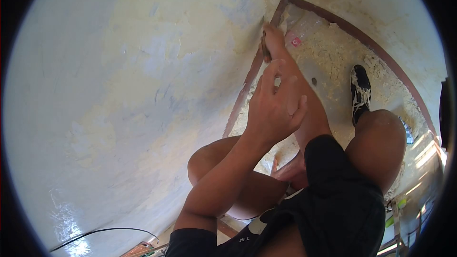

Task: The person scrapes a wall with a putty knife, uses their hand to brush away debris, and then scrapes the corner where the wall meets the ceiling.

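My right hand [273,42] is closed around a small scraper-like tool [265,53], whose end touches or nearly touches the wall [143,81] just above the brown baseboard [248,78], close to the corner. The tool is mostly hidden by the fingers. Nearer to me, my left hand [277,107] hangs in front of my right forearm. Its fingers are bent and apart, with nothing visible in them. Yellowish and grey patches mark the wall.
Pale scrapings [331,43] litter the floor around a black shoe [361,90]. A pink label [296,42] lies near the corner. Bent knees flank my arms. A black cable [109,230] runs at the lower left, and a blue-white packet [408,132] lies at the right.
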{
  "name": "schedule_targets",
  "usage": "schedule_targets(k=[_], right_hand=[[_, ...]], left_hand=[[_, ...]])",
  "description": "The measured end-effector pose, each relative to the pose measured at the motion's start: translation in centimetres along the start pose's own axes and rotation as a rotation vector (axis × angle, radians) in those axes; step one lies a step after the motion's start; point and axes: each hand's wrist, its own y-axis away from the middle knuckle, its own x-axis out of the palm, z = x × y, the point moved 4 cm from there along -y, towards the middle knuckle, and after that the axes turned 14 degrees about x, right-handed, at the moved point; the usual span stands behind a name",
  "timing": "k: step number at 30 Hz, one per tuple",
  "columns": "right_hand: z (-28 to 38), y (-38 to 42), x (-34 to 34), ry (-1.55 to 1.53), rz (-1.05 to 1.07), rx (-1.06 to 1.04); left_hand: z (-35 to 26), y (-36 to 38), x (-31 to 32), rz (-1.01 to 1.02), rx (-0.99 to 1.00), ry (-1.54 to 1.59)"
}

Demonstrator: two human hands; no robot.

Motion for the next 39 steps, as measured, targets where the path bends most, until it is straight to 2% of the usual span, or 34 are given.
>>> schedule_targets(k=[1, 3, 5, 7, 9, 12, 16, 19, 21, 23, 24, 30, 31, 33, 36, 39], right_hand=[[-0.9, -0.2, 0.2, 0.114, -0.037, -0.098], [-2.1, -1.9, 0.7, 0.099, -0.065, -0.097], [-2.6, -1.4, 0.5, 0.088, -0.093, -0.052], [0.2, -0.2, 0.6, -0.093, -0.017, 0.159], [-0.1, 1.0, 1.1, -0.054, 0.015, 0.151], [-0.5, 2.8, 1.9, -0.046, -0.032, 0.029], [0.1, 1.5, 1.3, -0.139, 0.037, 0.201], [-0.9, 2.4, 2.0, 0.029, 0.043, 0.047], [-0.4, 0.8, 1.7, 0.015, 0.08, -0.003], [0.3, 0.5, 0.6, -0.155, 0.045, 0.218], [0.7, 0.4, 0.6, -0.172, 0.034, 0.232], [0.1, 1.5, 0.9, -0.124, 0.165, 0.223], [-0.9, 1.5, 0.9, -0.123, 0.161, 0.243], [-0.6, 0.3, 0.8, -0.066, 0.038, 0.114], [0.3, 2.1, 1.0, -0.139, 0.084, 0.205], [-0.4, -0.4, 1.2, -0.008, 0.043, 0.1]], left_hand=[[0.0, -0.5, 0.0, -0.004, 0.009, 0.0], [0.2, -1.5, 0.0, -0.002, 0.015, 0.03], [-0.1, -2.3, 0.1, -0.004, 0.007, 0.013], [-0.2, -2.1, -0.1, -0.014, 0.01, -0.008], [0.0, -1.7, 0.0, -0.018, 0.037, -0.008], [0.1, -1.5, 0.1, 0.029, 0.011, 0.019], [-0.4, -1.2, -0.1, -0.015, 0.031, 0.003], [-0.1, -1.0, 0.1, -0.021, 0.034, -0.015], [-0.1, -1.0, 0.3, 0.004, 0.035, -0.011], [-0.3, -1.0, 0.6, -0.003, 0.026, -0.008], [-0.4, -1.3, 0.6, -0.018, 0.045, -0.011], [-0.4, -1.7, 1.0, -0.009, 0.055, 0.008], [-0.4, -1.3, 1.0, 0.0, 0.037, 0.011], [-0.5, -1.8, 0.9, -0.02, 0.086, -0.037], [-0.4, -1.2, 1.0, -0.02, 0.058, -0.035], [0.0, -0.9, 0.8, -0.011, 0.068, -0.048]])
